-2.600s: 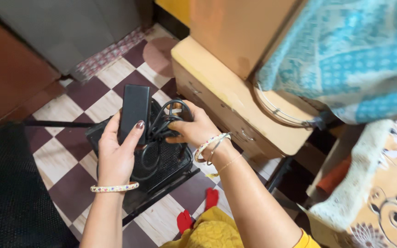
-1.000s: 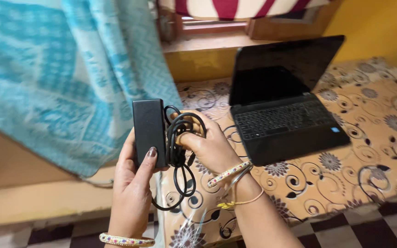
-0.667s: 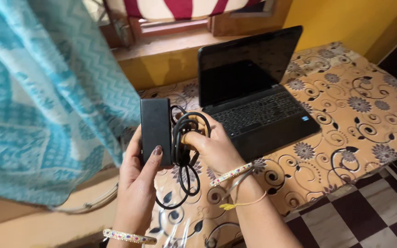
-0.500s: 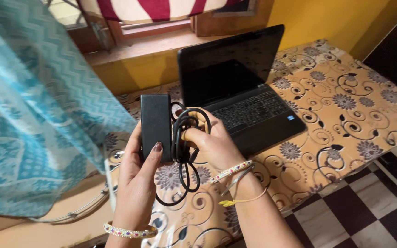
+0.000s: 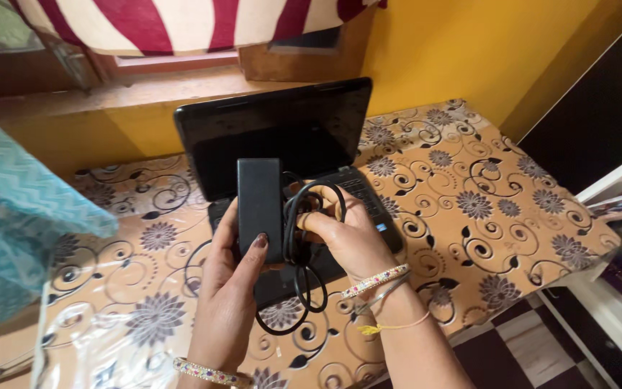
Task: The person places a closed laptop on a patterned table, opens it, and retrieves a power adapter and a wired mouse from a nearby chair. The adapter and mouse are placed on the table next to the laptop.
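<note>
My left hand [image 5: 226,288] grips a black rectangular power adapter [image 5: 259,205], held upright with the thumb on its front. My right hand [image 5: 347,238] is closed around the adapter's coiled black cable [image 5: 304,216], and loops of it hang down below the hands. Both hands hover over an open black laptop [image 5: 282,137] that stands on a table with a floral-patterned cover [image 5: 469,209]. The laptop's screen is dark and its keyboard is mostly hidden behind my hands.
A turquoise patterned cloth [image 5: 8,216] hangs at the left edge. Behind the table run a wooden window ledge [image 5: 145,83] and a yellow wall [image 5: 455,50], with a red-and-white striped curtain [image 5: 181,18] above. White shelving [image 5: 620,238] stands at the right, above checkered floor [image 5: 520,346].
The view has swung from the checkered floor to the table, then rightward. The laptop now lies directly behind my hands. My grip on adapter and cable is unchanged.
</note>
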